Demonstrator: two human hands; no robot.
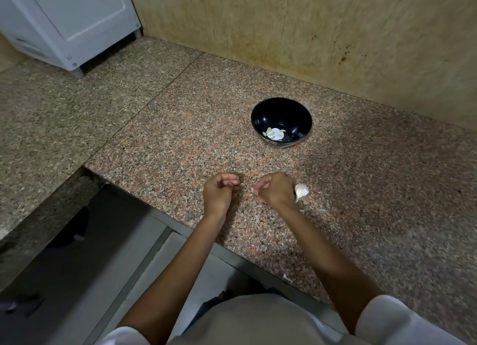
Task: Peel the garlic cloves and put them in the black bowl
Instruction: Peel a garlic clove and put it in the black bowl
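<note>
The black bowl [296, 112] stands on the granite counter with several peeled garlic cloves [274, 134] on its white bottom. A white, unpeeled piece of garlic bulb [302, 191] lies on the counter just right of my right hand [275, 189]. That hand's fingers are curled and bunched toward the left, and a pale speck shows at the tips; whether they pinch anything is unclear. My left hand [220, 192] hovers a short gap to the left, fingers curled toward the thumb, with nothing visible in it. Both hands are near the counter's front edge, well in front of the bowl.
Small scraps of garlic skin [324, 211] lie right of my right forearm, and another scrap [287, 278] sits at the counter's front edge. A white appliance [69, 24] stands at the back left. A beige wall [335, 29] runs close behind the bowl.
</note>
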